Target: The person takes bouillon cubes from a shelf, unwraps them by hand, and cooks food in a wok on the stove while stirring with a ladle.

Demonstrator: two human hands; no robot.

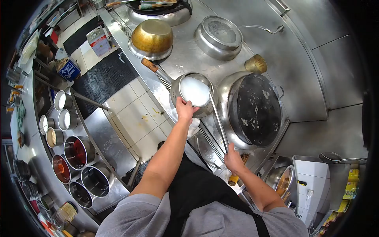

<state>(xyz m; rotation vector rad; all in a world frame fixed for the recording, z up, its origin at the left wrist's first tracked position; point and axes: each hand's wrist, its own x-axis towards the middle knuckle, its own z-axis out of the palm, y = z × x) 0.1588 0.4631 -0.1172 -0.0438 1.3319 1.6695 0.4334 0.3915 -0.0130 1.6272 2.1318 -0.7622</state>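
Note:
My left hand (186,110) pinches the near rim of a metal bowl (182,89) holding a milky white liquid (194,91). The bowl sits in or over a larger round metal pot (173,98); how it rests there is partly hidden. A wooden handle (149,65) sticks out at the far left of this pot. My right hand (233,158) is closed around the long metal shaft of a ladle (219,121). The shaft's far end reaches the bowl's right rim, where the ladle's head is not clearly visible. A dark wok (259,110) is to the right.
Behind the pot are an upturned brass-coloured bowl (152,38), a round strainer (219,31) and a small brass-coloured cup (256,64). To the left, several metal containers (79,151) with sauces and powders stand on a counter. Cardboard boxes (98,41) are on the floor.

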